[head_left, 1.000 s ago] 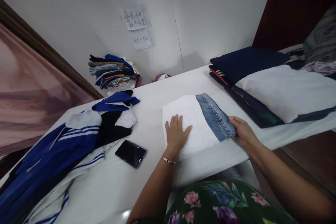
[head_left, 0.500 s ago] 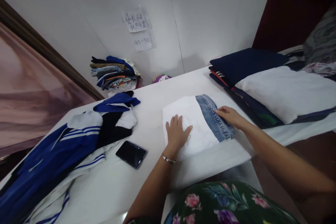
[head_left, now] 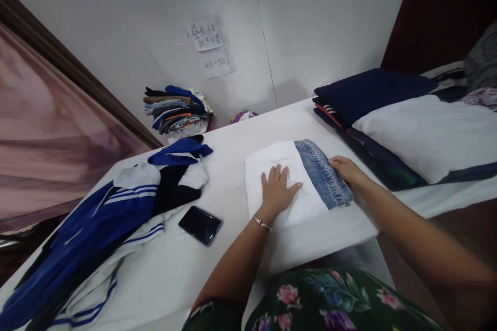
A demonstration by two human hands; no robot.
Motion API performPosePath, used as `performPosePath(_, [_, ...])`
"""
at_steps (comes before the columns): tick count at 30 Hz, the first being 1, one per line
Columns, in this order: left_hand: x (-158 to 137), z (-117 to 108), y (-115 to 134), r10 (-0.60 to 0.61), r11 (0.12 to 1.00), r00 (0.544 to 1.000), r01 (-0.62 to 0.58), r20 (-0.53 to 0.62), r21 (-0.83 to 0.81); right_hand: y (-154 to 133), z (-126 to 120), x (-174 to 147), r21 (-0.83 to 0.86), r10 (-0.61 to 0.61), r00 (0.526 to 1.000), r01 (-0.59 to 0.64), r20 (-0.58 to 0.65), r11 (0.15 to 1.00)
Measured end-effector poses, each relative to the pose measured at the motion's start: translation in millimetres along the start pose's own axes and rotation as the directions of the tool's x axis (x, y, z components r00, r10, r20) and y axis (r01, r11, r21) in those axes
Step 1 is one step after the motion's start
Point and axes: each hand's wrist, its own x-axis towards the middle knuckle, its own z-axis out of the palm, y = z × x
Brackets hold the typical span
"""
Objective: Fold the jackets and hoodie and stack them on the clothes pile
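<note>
A folded white garment [head_left: 267, 160] with a blue denim band [head_left: 318, 165] along its right side lies on the table before me. My left hand [head_left: 278, 191] rests on the white part, palm down and fingers spread. At the band's right edge, my right hand [head_left: 345, 170] has its thumb and fingers closed on the denim; the fingers under the edge are partly hidden.
On the left lie loose blue, black and white clothes [head_left: 132, 196], with a phone [head_left: 200, 225] beside them. A clothes stack [head_left: 176, 108] stands near the wall. To the right are folded navy garments [head_left: 373, 93] and a white one [head_left: 423, 129]. The table's front edge is close to me.
My left hand has slid a little to the right across the white fabric. My right hand stays by the denim edge. The whole view has shifted slightly.
</note>
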Motion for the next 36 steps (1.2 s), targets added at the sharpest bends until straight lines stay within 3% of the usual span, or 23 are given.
performPosePath(5, [17,-10,16,0.035,0.999,0.999,-0.036,-0.004,-0.033,-17,0,13,-0.09,-0.024,0.999,0.026,0.023,0.996])
performPosePath(8, [28,-5,25,0.099,0.994,0.995,-0.098,0.022,-0.044,-19,3,19,-0.074,-0.048,0.999,0.05,0.017,0.996])
performPosePath(13, [32,8,26,0.102,0.993,0.993,-0.099,0.059,-0.061,-10,6,14,-0.009,0.004,0.997,-0.004,0.072,1.0])
performPosePath(18, [42,-8,25,0.104,0.991,0.985,-0.092,0.14,-0.092,-22,5,25,-0.093,0.016,0.994,-0.006,0.112,0.996])
performPosePath(22, [56,-15,31,0.107,0.994,0.993,-0.106,0.047,-0.022,-41,15,51,-0.194,-0.022,0.997,0.036,0.072,0.98])
performPosePath(26, [60,2,34,0.117,0.993,0.992,-0.116,0.042,-0.012,-41,26,67,-0.264,-0.112,0.994,0.106,-0.008,0.959])
performPosePath(31, [58,17,31,0.109,0.994,0.993,-0.109,0.036,-0.003,-25,20,57,-0.268,-0.102,0.995,0.098,-0.002,0.959])
performPosePath(36, [59,18,31,0.103,0.995,0.994,-0.103,0.038,0.002,-14,-8,20,-0.185,0.002,0.995,0.016,0.102,0.983])
